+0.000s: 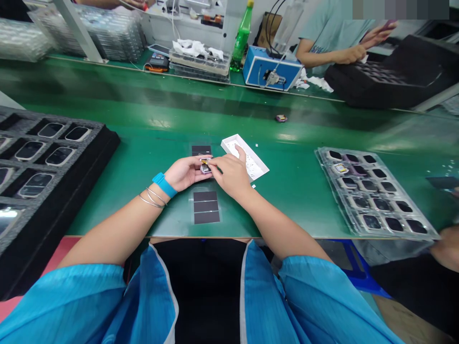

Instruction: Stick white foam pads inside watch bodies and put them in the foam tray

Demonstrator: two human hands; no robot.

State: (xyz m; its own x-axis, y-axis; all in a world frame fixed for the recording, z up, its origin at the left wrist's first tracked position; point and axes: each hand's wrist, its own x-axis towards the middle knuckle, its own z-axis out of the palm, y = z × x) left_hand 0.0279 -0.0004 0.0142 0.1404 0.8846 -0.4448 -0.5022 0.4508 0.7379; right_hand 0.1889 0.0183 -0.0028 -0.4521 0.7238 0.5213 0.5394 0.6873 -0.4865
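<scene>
Held between the fingers and thumb of my left hand (pixel 183 174) is a small open smartwatch case (pixel 205 167) with a yellow part showing inside. The fingers of my right hand (pixel 234 175) are pinched together at the case's right side, and whatever is between their tips is too small to make out. A shallow white box (pixel 263 168) with tiny dark bits in it sits just beyond my right hand. One sheet of dark rectangular pieces (pixel 201 149) lies partly behind my left hand, and a similar sheet of dark strips (pixel 206 208) lies nearer to me.
At left, a black foam tray (pixel 107 136) holds watch cases. On the right lies a clear plastic tray (pixel 322 155) of watch parts. A small watch part (pixel 281 118) sits farther back. The shelf carries a green bottle (pixel 242 38) and blue machine (pixel 270 69); another person works behind.
</scene>
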